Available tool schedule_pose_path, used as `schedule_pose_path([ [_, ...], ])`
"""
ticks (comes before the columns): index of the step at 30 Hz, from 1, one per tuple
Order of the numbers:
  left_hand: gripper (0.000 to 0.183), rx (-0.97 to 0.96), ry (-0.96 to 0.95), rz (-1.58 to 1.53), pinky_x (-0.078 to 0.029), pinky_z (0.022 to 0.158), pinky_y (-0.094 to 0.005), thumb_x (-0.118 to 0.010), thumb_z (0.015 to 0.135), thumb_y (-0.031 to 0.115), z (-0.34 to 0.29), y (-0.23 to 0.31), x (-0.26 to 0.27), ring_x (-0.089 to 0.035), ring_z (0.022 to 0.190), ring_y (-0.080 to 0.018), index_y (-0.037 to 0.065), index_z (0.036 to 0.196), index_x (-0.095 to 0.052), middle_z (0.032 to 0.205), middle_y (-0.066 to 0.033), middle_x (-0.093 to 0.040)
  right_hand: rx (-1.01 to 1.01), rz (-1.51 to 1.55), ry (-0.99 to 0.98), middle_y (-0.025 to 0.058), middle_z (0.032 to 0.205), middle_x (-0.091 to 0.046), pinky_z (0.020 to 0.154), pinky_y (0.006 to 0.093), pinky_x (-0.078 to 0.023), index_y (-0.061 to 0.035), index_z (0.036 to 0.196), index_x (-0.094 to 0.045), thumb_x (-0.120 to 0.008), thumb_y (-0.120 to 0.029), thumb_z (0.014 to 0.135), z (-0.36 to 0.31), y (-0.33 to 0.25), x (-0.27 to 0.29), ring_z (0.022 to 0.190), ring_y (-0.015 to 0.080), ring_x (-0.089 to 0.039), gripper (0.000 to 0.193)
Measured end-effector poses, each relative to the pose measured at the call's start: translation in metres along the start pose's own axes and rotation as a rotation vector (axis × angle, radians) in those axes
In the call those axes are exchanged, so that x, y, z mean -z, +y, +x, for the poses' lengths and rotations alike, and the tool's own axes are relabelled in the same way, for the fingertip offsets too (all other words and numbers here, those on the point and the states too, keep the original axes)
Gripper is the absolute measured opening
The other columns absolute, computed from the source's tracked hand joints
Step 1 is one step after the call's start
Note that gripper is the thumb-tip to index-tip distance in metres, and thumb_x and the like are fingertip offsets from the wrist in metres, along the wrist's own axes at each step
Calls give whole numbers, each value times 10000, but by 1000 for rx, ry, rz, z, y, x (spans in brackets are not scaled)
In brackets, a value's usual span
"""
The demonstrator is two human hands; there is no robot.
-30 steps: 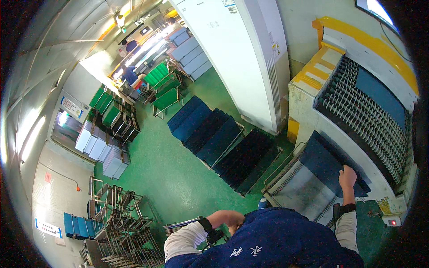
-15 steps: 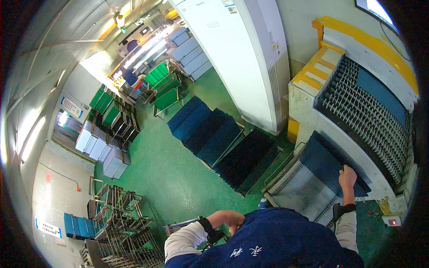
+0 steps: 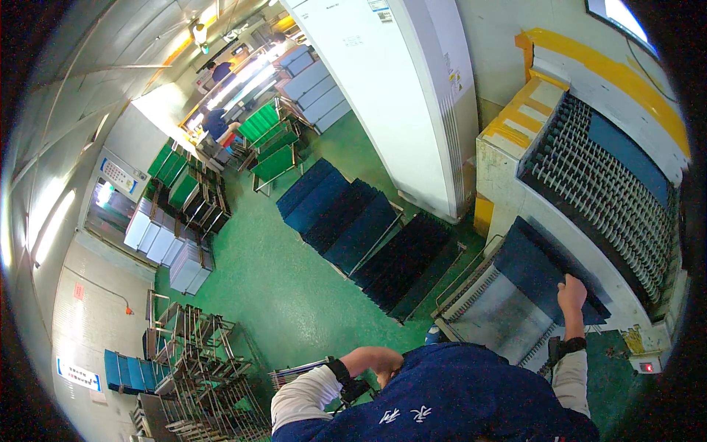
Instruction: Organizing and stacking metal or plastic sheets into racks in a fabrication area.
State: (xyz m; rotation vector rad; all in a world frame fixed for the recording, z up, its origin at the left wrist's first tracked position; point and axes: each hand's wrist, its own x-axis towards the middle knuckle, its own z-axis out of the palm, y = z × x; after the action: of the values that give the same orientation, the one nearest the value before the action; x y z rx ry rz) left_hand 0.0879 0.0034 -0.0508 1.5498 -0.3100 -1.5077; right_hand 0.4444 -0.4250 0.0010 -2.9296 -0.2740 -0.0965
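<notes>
My right hand (image 3: 571, 295) is closed on the near right edge of a dark blue panel (image 3: 526, 261). The thin, flat panel lies slanted on a rack tray (image 3: 497, 317) with toothed side rails, just below the roller machine. Another dark panel edge shows beneath it on the right. My left hand (image 3: 384, 368) is bent in against my body at the waist; its fingers are hidden by my dark blue top, so I cannot see whether it holds anything.
A roller machine (image 3: 596, 199) stands at right, a blue panel (image 3: 626, 158) on its rollers. Racks of dark panels (image 3: 346, 221) stand on the green floor beside a tall white cabinet (image 3: 390, 96). Metal frames (image 3: 210, 368) stack at left. Co-workers (image 3: 215, 124) sit far back.
</notes>
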Motion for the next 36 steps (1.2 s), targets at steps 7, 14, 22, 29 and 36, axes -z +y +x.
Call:
schedule_pose_path([
  [7, 419, -24, 129, 256, -495, 779, -372, -725, 728, 194, -33, 65, 0, -600, 857, -198, 59, 1104, -600, 1038, -27, -660, 60, -27, -157, 202, 885, -622, 744, 451, -456, -23, 908, -641, -686, -177, 713, -9, -5, 13, 859, 383, -582, 252],
  [14, 512, -38, 71, 115, -486, 829, -374, -752, 664, 76, 11, -32, -1, -588, 886, -170, 57, 1145, -577, 1088, -16, -643, 213, 31, 141, 155, 820, -624, 709, 455, -450, -30, 857, -608, -697, -158, 681, -10, -5, 81, 800, 355, -587, 235],
  [22, 383, -55, 172, -173, -448, 580, -357, -832, 503, 125, 1, -18, -4, -538, 674, -147, 44, 822, -636, 749, 5, -652, -28, 64, 285, 189, 987, -600, 833, 411, -422, 11, 1034, -601, -691, -200, 722, -14, 50, 163, 935, 340, -555, 387],
  [29, 276, -169, 305, -515, -499, 623, -295, -497, 880, 249, -27, 4, -22, -606, 725, -128, 72, 1052, -620, 949, -8, -647, -430, 1189, 444, 117, 1076, -575, 907, 322, -384, -26, 1191, -550, -608, -132, 808, 3, 125, 135, 1044, 215, -510, 401],
  [36, 267, -294, 76, -139, -501, 624, -283, -488, 879, 206, -14, 10, -9, -614, 711, -126, 86, 1090, -600, 965, -37, -661, -330, 1294, 295, 113, 1099, -601, 853, 366, -442, -15, 1216, -522, -606, -143, 837, 6, 131, 107, 952, 243, -571, 408],
])
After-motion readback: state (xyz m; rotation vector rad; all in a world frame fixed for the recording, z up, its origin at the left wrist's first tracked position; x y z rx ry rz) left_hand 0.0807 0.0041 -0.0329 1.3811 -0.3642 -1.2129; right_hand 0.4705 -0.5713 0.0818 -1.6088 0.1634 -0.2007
